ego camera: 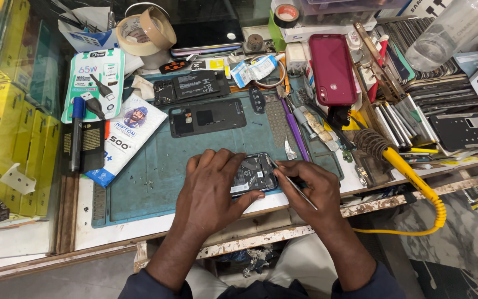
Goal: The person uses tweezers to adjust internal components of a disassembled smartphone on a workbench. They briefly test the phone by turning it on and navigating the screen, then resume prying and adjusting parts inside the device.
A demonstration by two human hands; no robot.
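The opened phone (254,173) lies back-up on the teal mat (139,188), near the worktop's (112,235) front edge, at about 6 o'clock on the mat. The left hand (212,191) cups it from 9 o'clock, its grip pressed together on the phone's near edge, thumb along the bottom and fingers over the left side. The right hand (312,185) sits at 3 o'clock, its grip pinching a thin metal tool (291,182) whose tip meets the phone's upper right corner.

To do this well, I judge the left hand should keep the phone flat and steady, while the tool works at a shallow angle, with small moves from the fingers and the heel of the hand resting on the mat. A slip would carry the tip across the exposed board.

Edges and room: the phone is close to the worktop's lip at 6 o'clock, so little margin lies towards the person. At 12 o'clock lie a dark back panel (207,118) and a second opened phone (191,87), apart from the hands. At 1 o'clock a purple tool (294,130) and other tools crowd the mat's right side; a red phone (333,69) lies beyond. At 3 o'clock the yellow soldering iron (410,174) lies near the right wrist. The most open mat is at 9 o'clock, left of the left hand.
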